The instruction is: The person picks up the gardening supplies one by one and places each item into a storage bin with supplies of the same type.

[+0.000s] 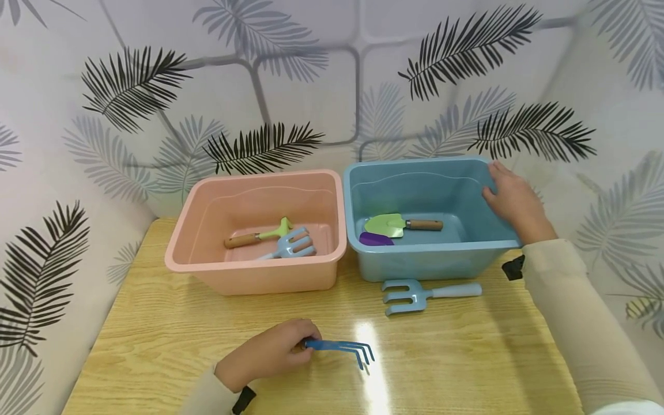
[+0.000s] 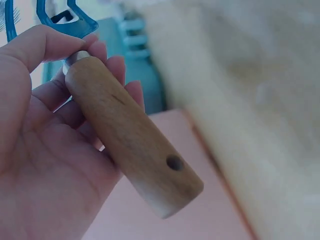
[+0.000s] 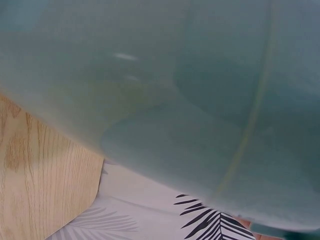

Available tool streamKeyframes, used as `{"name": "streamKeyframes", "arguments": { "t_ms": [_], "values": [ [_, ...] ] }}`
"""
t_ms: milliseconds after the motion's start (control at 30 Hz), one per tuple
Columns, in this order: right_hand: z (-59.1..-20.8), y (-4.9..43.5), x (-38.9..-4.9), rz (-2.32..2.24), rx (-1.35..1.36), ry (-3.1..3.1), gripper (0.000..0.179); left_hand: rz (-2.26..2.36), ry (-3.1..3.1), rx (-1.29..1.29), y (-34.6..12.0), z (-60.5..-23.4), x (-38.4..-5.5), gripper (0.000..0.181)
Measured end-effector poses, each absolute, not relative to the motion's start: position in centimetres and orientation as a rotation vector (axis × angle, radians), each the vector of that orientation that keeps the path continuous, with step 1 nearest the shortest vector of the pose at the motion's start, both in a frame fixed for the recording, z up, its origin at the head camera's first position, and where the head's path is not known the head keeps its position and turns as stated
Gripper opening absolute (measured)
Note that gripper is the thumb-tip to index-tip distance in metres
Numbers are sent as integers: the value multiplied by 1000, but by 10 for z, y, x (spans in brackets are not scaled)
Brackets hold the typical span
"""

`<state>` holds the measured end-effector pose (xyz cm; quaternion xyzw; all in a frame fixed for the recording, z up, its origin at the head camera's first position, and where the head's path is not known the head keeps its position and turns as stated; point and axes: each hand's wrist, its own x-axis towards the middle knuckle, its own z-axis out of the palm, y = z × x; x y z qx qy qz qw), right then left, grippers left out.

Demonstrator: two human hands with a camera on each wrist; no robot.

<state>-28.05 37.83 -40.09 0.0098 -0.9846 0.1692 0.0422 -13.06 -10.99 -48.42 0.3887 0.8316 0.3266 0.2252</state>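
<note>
Low over the table, my left hand (image 1: 275,353) holds a blue hand rake (image 1: 339,346), its bent tines pointing right. In the left wrist view the thumb and fingers close near the metal collar of its wooden handle (image 2: 130,130). My right hand (image 1: 519,202) grips the right rim of a blue bin (image 1: 425,262), thumb on the inner side. Only the bin's wall (image 3: 150,105) fills most of the right wrist view; the hand is hidden there. Inside the bin lie a green trowel (image 1: 386,226) and a purple piece (image 1: 374,238), partly hidden by the front rim.
A light-blue hand fork (image 1: 410,297) lies on the wooden table (image 1: 155,323) before the blue bin. To the left stands a pink bin (image 1: 270,279) holding a green-headed tool (image 1: 270,233) and another light-blue fork (image 1: 297,244). A leaf-patterned backdrop (image 1: 332,104) rises behind.
</note>
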Motion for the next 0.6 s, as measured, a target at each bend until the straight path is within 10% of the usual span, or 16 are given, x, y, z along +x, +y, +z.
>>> {"name": "streamKeyframes", "arguments": {
  "t_ms": [600],
  "values": [
    [-402, 380, -280, 522, 53, -2997, 58, 1081, 2408, 1166, -153, -382, -155, 13]
  ]
}}
